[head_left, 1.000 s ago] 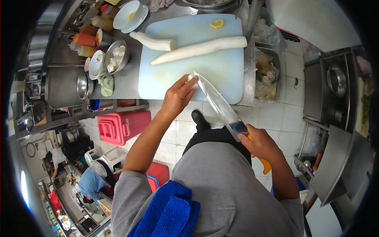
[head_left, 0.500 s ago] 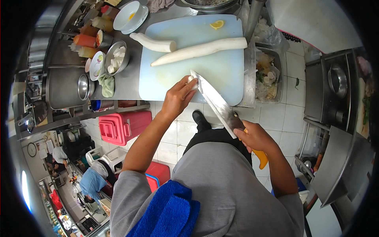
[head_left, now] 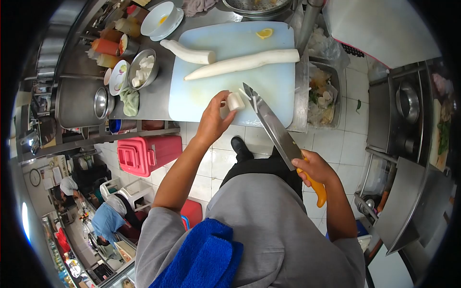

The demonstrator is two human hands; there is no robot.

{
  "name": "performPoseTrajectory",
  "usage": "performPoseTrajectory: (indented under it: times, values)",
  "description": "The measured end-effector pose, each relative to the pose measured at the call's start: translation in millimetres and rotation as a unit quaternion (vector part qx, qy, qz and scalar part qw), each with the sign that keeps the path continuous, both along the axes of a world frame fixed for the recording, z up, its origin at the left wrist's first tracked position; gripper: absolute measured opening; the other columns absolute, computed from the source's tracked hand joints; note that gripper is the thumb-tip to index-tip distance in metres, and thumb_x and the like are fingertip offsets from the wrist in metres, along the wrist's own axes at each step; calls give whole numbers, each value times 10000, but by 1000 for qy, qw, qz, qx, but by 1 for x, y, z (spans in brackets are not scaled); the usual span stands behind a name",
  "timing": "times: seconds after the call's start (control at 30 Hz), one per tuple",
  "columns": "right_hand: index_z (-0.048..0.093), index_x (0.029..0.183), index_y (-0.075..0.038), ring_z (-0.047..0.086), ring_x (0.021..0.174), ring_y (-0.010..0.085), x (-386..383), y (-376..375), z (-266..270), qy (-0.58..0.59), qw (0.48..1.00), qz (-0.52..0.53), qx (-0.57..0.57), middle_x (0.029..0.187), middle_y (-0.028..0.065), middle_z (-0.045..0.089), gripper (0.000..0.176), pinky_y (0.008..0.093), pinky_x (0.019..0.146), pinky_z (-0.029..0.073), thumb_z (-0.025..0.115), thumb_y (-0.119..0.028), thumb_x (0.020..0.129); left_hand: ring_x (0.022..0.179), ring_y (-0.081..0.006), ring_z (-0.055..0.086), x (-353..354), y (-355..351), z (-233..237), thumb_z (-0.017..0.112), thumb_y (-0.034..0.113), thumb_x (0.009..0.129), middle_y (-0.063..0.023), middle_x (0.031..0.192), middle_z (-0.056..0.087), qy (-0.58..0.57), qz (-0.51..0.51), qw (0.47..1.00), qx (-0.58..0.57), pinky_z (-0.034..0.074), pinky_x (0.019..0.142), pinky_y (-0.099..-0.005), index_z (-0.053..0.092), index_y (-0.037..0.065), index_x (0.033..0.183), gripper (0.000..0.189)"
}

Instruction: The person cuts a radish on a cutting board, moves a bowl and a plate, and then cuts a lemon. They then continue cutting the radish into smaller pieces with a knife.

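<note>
My left hand (head_left: pixel 215 117) grips a short, peeled chunk of daikon (head_left: pixel 235 102) between thumb and fingers, over the front of the pale blue cutting board (head_left: pixel 271 103). In my right hand (head_left: pixel 314 168) is the yellow handle of a large knife (head_left: pixel 274 128). Its blade slants up and left, the tip just right of the chunk and apart from it. A thin white sliver lies against the blade near the tip. Farther back on the board rest a long, tapering daikon (head_left: pixel 245 63) and a shorter, curved daikon piece (head_left: pixel 191 53).
A lemon wedge (head_left: pixel 264 33) lies at the board's back. To the left stand a metal bowl of white chunks (head_left: pixel 144 69), a green cloth (head_left: pixel 129 102) and sauce bottles (head_left: pixel 105 46). A scrap bin (head_left: pixel 322 93) is right of the board. People work at lower left.
The knife has come away from the daikon chunk, moving slightly right and down. My left hand has turned the chunk, so more of it shows.
</note>
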State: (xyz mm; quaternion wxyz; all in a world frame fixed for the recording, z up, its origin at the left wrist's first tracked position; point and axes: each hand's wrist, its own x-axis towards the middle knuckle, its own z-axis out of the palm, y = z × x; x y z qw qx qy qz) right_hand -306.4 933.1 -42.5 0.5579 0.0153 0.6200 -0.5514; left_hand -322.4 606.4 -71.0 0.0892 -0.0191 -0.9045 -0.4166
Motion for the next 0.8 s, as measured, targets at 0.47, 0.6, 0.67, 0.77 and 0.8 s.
performPoseTrajectory:
  times: [0.47, 0.6, 0.67, 0.77, 0.8]
  values:
    - [502, 891, -5, 496, 393, 129, 24, 2, 20, 68, 993, -62, 75, 593, 57, 527, 280, 280, 408, 427, 553, -276, 940, 1117, -332, 566, -5, 10, -2, 732, 3, 765, -158, 1269, 546, 76, -76, 987, -123, 492, 919, -371, 554, 69, 1276, 545]
    - [484, 870, 14, 537, 419, 130, 21, -4, 25, 122, 988, -22, 95, 607, 77, 563, 304, 288, 426, 443, 562, -273, 933, 1136, -336, 563, -8, 5, -7, 731, -1, 765, -166, 1296, 535, 92, -93, 984, -119, 496, 912, -355, 500, 87, 1340, 626]
    - [481, 868, 15, 539, 419, 130, 20, -8, 23, 123, 988, -25, 91, 599, 72, 560, 309, 285, 428, 443, 561, -276, 935, 1242, -338, 496, -7, 6, -3, 690, -24, 768, -191, 1364, 486, 56, -100, 989, -98, 449, 981, -413, 454, 103, 1384, 672]
    - [477, 870, 14, 542, 419, 127, 15, -18, 25, 126, 988, -25, 82, 592, 63, 558, 311, 280, 432, 444, 558, -278, 937, 1330, -324, 402, -5, 22, 27, 621, 19, 787, -168, 1422, 438, 121, -113, 950, -263, 322, 1084, -500, 473, 139, 1372, 616]
    - [475, 873, 13, 541, 419, 125, 14, -19, 28, 127, 989, -21, 77, 593, 60, 560, 309, 277, 434, 444, 557, -278, 938, 1330, -324, 402, -4, 27, 35, 621, 19, 787, -168, 1422, 438, 121, -116, 950, -263, 322, 1084, -500, 473, 139, 1372, 616]
